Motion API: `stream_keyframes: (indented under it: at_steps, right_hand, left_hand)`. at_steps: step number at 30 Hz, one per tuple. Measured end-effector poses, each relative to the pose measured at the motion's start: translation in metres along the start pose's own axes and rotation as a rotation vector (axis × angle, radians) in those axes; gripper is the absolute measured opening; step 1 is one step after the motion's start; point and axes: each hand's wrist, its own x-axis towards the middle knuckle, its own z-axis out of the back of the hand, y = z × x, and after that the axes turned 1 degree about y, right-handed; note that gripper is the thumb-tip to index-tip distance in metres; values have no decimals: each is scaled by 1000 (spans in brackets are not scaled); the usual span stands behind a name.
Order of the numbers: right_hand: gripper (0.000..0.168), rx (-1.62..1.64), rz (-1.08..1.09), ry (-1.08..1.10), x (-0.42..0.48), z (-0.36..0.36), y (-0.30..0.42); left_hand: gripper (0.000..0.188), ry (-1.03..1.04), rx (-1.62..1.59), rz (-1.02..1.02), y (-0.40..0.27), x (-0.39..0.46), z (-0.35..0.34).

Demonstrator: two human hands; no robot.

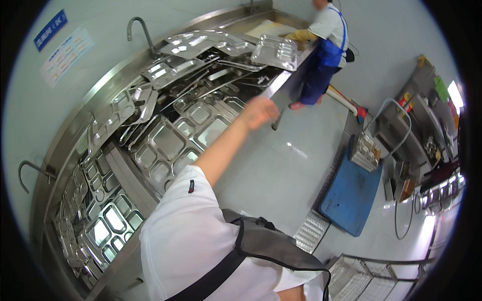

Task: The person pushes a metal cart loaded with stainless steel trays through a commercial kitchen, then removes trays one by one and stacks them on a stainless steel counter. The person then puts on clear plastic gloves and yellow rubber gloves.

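Observation:
My left hand (pixel 262 112) is stretched out past the front edge of the steel sink, blurred. Its fingers look bent, and I see nothing held in it, though the blur hides their exact pose. Beside my forearm lie compartment trays (pixel 167 137) of stainless steel, heaped in the sink basin. More trays (pixel 113 225) fill the nearer basin, beyond a steel divider (pixel 130 173). My right hand is out of view; only a bit of bare arm shows at the bottom edge.
A co-worker in blue overalls (pixel 327 52) and yellow gloves stands at the far basin. Gooseneck taps (pixel 141 28) rise along the wall. On the floor side are a blue board (pixel 352 195) with a stack of metal trays (pixel 365 152), a drain grating (pixel 310 229) and a wire rack (pixel 361 278).

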Motion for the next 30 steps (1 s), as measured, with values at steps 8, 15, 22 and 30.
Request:
stream_keyframes:
  at_steps: [8,15,22,30]
  right_hand:
    - [16,589,-154,-28,-10,-93,-76]
    - [16,849,-433,-251,-101,-87,-50]
    - [25,1015,-641,-647,-126,-56,-229]
    - [27,2150,28,-1556,-79,249,-362]
  left_hand:
    - [47,1048,1339,596,243,-142,-13]
    - [37,731,1625,1119,258,-185,145]
    - [36,117,1736,1522,207,-185,112]
    - [35,82,1436,1356,372,-195,-102]
